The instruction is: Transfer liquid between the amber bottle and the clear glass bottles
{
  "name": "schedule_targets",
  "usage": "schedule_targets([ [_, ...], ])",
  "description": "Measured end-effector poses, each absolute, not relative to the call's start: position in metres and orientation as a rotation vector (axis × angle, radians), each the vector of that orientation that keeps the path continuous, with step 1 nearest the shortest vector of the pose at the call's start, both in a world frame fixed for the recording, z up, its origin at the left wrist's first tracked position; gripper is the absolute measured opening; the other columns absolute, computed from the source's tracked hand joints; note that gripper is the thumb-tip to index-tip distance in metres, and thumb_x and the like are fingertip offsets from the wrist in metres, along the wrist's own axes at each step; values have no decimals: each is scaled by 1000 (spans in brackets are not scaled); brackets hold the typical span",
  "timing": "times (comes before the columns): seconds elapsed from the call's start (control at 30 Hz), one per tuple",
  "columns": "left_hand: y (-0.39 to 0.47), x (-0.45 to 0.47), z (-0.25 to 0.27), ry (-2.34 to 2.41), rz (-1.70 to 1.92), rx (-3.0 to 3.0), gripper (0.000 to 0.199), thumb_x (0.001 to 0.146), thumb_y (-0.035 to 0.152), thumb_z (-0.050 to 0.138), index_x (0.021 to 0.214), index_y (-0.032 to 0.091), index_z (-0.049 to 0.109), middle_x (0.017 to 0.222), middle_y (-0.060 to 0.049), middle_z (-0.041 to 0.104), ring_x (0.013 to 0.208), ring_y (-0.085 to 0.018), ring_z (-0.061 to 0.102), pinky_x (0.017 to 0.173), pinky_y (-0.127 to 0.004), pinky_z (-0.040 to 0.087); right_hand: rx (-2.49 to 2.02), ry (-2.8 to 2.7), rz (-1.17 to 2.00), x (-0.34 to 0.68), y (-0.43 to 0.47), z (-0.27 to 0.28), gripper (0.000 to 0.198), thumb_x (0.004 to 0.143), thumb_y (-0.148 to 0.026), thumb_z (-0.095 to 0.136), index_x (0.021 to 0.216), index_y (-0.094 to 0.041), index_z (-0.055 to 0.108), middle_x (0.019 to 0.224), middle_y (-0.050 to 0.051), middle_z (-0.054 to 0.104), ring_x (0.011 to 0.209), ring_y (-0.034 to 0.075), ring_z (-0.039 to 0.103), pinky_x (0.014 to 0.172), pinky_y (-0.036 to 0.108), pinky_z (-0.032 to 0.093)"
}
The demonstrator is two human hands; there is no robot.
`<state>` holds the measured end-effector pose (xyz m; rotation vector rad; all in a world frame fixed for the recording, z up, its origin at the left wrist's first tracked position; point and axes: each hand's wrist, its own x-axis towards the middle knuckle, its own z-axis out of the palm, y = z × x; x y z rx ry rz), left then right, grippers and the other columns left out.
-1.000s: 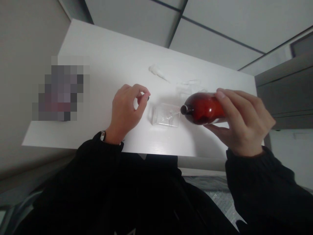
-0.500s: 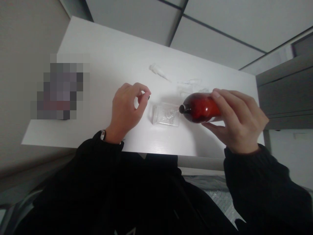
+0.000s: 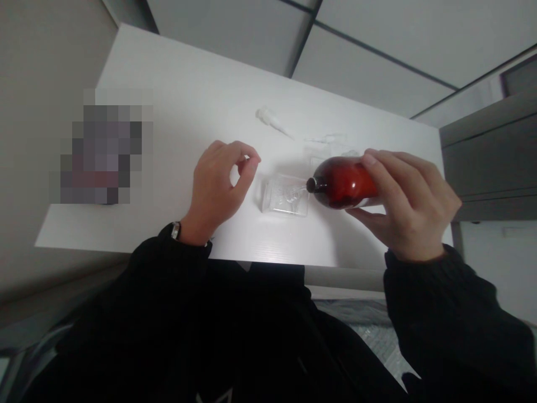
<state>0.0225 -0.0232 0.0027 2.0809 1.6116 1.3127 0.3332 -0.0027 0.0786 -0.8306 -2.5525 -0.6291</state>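
Note:
My right hand (image 3: 413, 201) grips a reddish-brown glass bottle (image 3: 346, 183), tipped nearly level with its uncapped dark mouth facing left. A clear stream appears to run from the mouth into a transparent plastic container (image 3: 287, 208) on the table. To the left of that container, my left hand (image 3: 222, 178) is raised with thumb and index finger pinched together. A small black thing showed at these fingertips a moment ago; now the fingers hide it.
On the white table (image 3: 176, 101), a clear plastic dropper-like piece (image 3: 272, 120) lies beyond the container. Other transparent plastic pieces (image 3: 329, 140) are behind the bottle, partly covered by it. A blurred-out object (image 3: 103, 151) stands at the left edge.
The small black thing between my left fingertips has gone out of sight. The bottle stays tilted, and the liquid in the container looks more stirred. Both hands are almost still.

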Motion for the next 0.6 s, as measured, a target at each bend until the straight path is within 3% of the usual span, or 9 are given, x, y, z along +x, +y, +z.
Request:
schedule_targets([
  [0.1, -24, 24, 6, 1402, 1220, 2134, 26, 105, 49, 54, 109, 26, 66, 104, -6, 71, 99, -25, 65, 94, -46, 52, -817, -2537, -638, 333, -2, 79, 69, 105, -53, 55, 166, -23, 40, 140, 10, 70, 125, 28, 69, 99, 44, 63],
  [0.27, -20, 32, 5, 1107, 984, 2215, 62, 87, 62, 78, 132, 23, 60, 140, -13, 65, 130, -33, 61, 112, -50, 48, -777, -2561, -648, 332, -1, 80, 69, 104, -50, 58, 163, -15, 45, 137, 15, 70, 122, 31, 70, 97, 45, 63],
  [0.47, -19, 39, 5, 1027, 864, 2243, 74, 84, 56, 85, 142, 19, 57, 144, -16, 66, 134, -34, 62, 113, -50, 48, -828, -2559, -633, 331, -2, 80, 70, 106, -53, 53, 167, -23, 38, 139, 12, 70, 125, 30, 70, 99, 45, 63],
  [0.6, -18, 39, 1, 1035, 880, 2232, 90, 76, 64, 88, 147, 19, 55, 144, -17, 66, 132, -36, 63, 112, -51, 50, -810, -2565, -635, 331, -3, 81, 71, 105, -52, 56, 165, -19, 41, 139, 14, 69, 124, 31, 70, 100, 45, 63],
])
